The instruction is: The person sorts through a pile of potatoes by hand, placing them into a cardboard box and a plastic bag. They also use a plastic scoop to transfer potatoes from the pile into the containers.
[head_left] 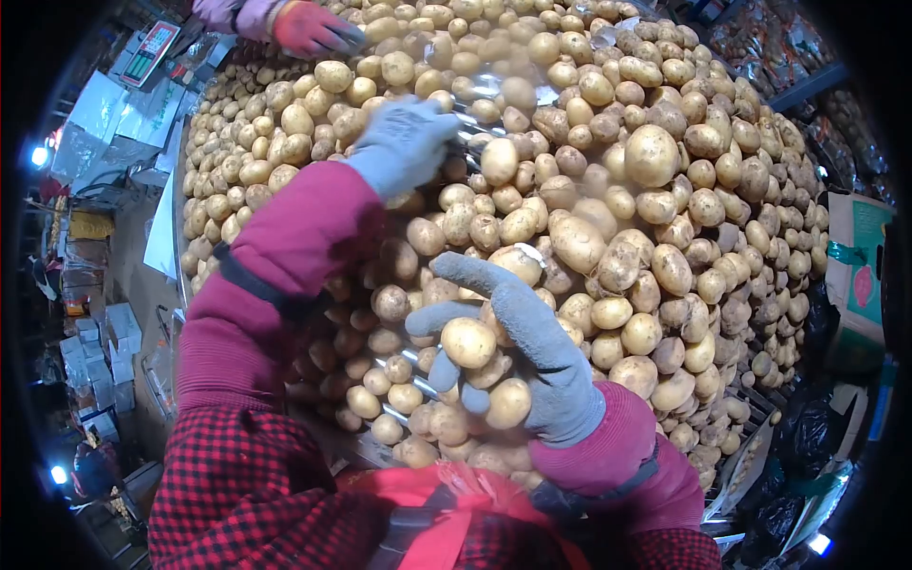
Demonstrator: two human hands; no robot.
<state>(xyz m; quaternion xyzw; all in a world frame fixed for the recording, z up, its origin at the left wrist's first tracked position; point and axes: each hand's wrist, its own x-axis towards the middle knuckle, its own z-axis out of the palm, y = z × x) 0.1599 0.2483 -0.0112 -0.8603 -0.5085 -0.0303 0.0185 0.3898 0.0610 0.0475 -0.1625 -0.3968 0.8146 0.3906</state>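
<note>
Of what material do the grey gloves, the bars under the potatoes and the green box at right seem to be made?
Left glove and right glove: soft matte fabric, by their fuzzy, wrinkled look; a coating is possible. Bars: probably smooth metal, since they shine in streaks between the potatoes. Box: likely printed cardboard, as its flat panels have brown edges.

The left grip (pixel 404 147) is blurred, hiding whatever lies under its fingers. A co-worker's sleeve (pixel 236 15) is cut off by the top edge; potatoes (pixel 653 157) hide most of the surface (pixel 394 413), and the scale's readout (pixel 144 63) is illegible.
</note>
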